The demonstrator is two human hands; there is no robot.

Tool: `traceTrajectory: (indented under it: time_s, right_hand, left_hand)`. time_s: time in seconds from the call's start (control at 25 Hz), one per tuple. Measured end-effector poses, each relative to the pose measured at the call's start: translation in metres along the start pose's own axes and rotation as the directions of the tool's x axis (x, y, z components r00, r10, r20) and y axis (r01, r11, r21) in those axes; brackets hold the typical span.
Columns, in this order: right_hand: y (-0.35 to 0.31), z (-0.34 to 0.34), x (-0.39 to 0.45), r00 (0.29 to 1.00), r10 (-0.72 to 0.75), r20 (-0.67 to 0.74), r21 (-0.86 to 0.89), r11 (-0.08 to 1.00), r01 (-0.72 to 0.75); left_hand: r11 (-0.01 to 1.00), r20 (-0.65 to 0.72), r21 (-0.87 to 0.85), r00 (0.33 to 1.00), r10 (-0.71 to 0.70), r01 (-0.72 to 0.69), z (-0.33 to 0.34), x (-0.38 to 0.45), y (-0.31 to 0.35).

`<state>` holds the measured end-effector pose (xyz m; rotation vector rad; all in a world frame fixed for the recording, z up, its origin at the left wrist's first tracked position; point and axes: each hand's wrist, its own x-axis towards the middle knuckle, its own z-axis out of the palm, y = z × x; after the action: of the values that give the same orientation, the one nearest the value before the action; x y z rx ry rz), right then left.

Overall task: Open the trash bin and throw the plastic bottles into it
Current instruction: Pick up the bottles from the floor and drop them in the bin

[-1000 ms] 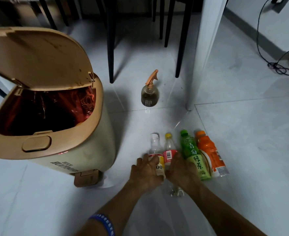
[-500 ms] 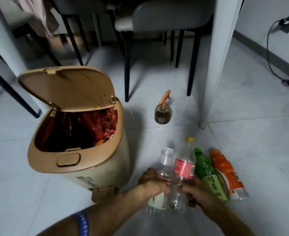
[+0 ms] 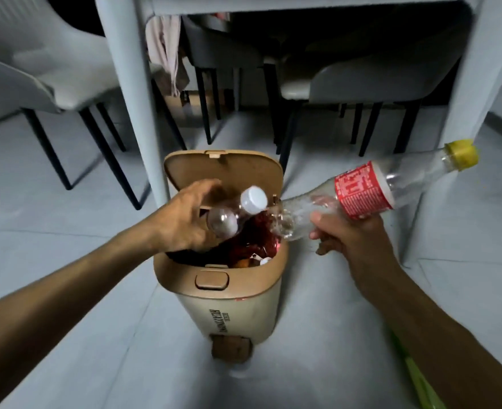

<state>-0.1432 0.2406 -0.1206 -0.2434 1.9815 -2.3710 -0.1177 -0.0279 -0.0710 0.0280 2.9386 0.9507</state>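
- Head view: left hand [image 3: 184,216] closed around a clear plastic bottle with a white cap [image 3: 235,214], gripping its lower body; cap points up and right, toward the lid.
- That bottle sits directly over the bin mouth, above the rim, not yet released.
- Right hand [image 3: 350,234] closed on the lower body of a larger clear plastic bottle with a red label and yellow cap [image 3: 362,190].
- This one lies near horizontal, base end over the right side of the bin opening, yellow cap end sticking out well to the right of the bin.
- The two bottles look close or touching near the white cap; cannot tell which.
- Tan plastic pedal trash bin [image 3: 229,293] stands on the grey tiled floor [image 3: 66,305] between the forearms; its hinged tan lid [image 3: 223,169] is raised, so the opening step reads as done.
- Inside: dark red liner and some rubbish visible; no bottle clearly identifiable in there.
- A strip of green [image 3: 415,376] shows at the lower right behind the right forearm, too cropped to identify.
- Progress estimate: bin open, two bottles in hand at the drop point, none confirmed thrown in.
- Left to do: let go of the white-capped bottle, then tip or swing the red-label bottle fully over the opening before release.
- Risk: the long bottle could catch the rim or lid if dropped flat.
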Motion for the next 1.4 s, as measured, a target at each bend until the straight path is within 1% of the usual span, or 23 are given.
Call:
traceTrajectory:
  time_s: [0.08,0.2,0.24,0.32,0.4,0.48,0.56,0.64,0.72,0.8,0.88,0.92,0.96,1.0,1.04,1.08,1.12,1.16,1.2,1.24,1.28,1.32,1.4]
  right_hand:
    - [0.001,0.023,0.007,1.0,0.015,0.001,0.006,1.0,-0.015]
    - [0.0,0.043,0.01,0.974,0.207,0.097,-0.026,0.978,-0.205]
    - [0.0,0.043,0.01,0.959,0.271,0.085,-0.05,0.962,-0.268]
    - [0.001,0.036,0.009,0.942,0.336,0.019,-0.098,0.938,-0.333]
    - [0.004,0.029,0.007,0.94,0.338,-0.042,-0.173,0.925,-0.34]
    - [0.012,0.027,0.008,0.955,0.291,-0.06,-0.23,0.927,-0.297]
    - [0.02,0.024,0.006,0.969,0.244,-0.028,-0.296,0.924,-0.241]
    - [0.029,0.015,-0.001,0.971,0.24,-0.019,-0.353,0.906,-0.231]
    - [0.044,-0.012,-0.009,0.961,0.251,-0.112,-0.354,0.894,-0.275]
    - [0.066,-0.06,-0.021,0.933,0.263,-0.245,-0.33,0.882,-0.335]
    - [0.092,-0.113,-0.035,0.897,0.239,-0.372,-0.372,0.847,-0.38]
    - [0.107,-0.145,-0.045,0.873,0.194,-0.448,-0.44,0.801,-0.405]
    - [0.122,-0.177,-0.055,0.844,0.137,-0.519,-0.544,0.709,-0.449]
    - [0.134,-0.205,-0.066,0.819,0.089,-0.567,-0.648,0.566,-0.51]
    - [0.147,-0.232,-0.076,0.801,0.079,-0.594,-0.716,0.4,-0.571]
    - [0.157,-0.252,-0.086,0.779,0.118,-0.616,-0.738,0.262,-0.623]
    - [0.167,-0.268,-0.094,0.748,0.2,-0.633,-0.731,0.163,-0.663]
    - [0.177,-0.276,-0.101,0.707,0.312,-0.635,-0.706,0.135,-0.695]
    - [0.186,-0.28,-0.105,0.671,0.418,-0.613,-0.666,0.183,-0.723]
    - [0.195,-0.28,-0.108,0.648,0.507,-0.568,-0.599,0.285,-0.748]
    - [0.203,-0.276,-0.111,0.65,0.562,-0.512,-0.529,0.39,-0.754]
    - [0.211,-0.269,-0.114,0.657,0.587,-0.473,-0.478,0.456,-0.751]
    - [0.221,-0.25,-0.119,0.676,0.609,-0.415,-0.329,0.592,-0.736]
  left_hand:
    - [0.997,0.056,-0.046,0.996,-0.063,0.066,-0.002,0.0,-0.019]
    - [0.997,0.02,0.035,0.997,-0.069,0.069,0.002,-0.004,-0.034]
    - [0.996,-0.006,0.045,0.997,-0.076,0.076,0.003,-0.004,-0.035]
    - [0.995,-0.056,-0.019,0.994,-0.095,0.094,0.01,-0.003,-0.037]
    - [0.992,-0.145,-0.081,0.983,-0.109,0.098,0.014,-0.002,-0.033]
    - [0.991,-0.214,-0.112,0.973,-0.091,0.068,0.018,-0.001,-0.028]
    - [0.993,-0.22,-0.115,0.975,-0.02,-0.005,0.028,-0.001,-0.018]
    - [0.992,-0.226,-0.016,0.967,0.116,-0.123,0.041,0.002,-0.003]
    - [0.956,-0.145,0.06,0.945,0.292,-0.286,0.063,0.009,0.028]
    - [0.894,0.01,0.066,0.896,0.444,-0.444,0.097,0.014,0.067]
    - [0.848,0.148,0.085,0.848,0.509,-0.523,0.142,0.017,0.094]
    - [0.84,0.201,0.078,0.834,0.514,-0.537,0.17,0.019,0.106]
    - [0.844,0.249,0.066,0.828,0.502,-0.532,0.198,0.02,0.117]
    - [0.859,0.3,0.063,0.83,0.469,-0.508,0.228,0.022,0.126]
    - [0.889,0.359,0.072,0.843,0.4,-0.452,0.254,0.022,0.136]
    - [0.922,0.43,0.081,0.848,0.31,-0.379,0.283,0.021,0.141]
    - [0.959,0.501,0.064,0.84,0.209,-0.276,0.31,0.02,0.141]
    - [0.989,0.565,0.013,0.817,0.114,-0.146,0.337,0.018,0.137]
    - [0.998,0.621,-0.065,0.783,0.031,0.012,0.362,0.016,0.131]
    - [0.973,0.644,-0.169,0.765,-0.011,0.156,0.384,0.013,0.127]
    - [0.919,0.644,-0.269,0.763,-0.051,0.289,0.401,0.01,0.12]
    - [0.849,0.628,-0.363,0.774,-0.081,0.384,0.413,0.01,0.113]
    - [0.737,0.577,-0.426,0.785,-0.226,0.525,0.421,0.008,0.1]
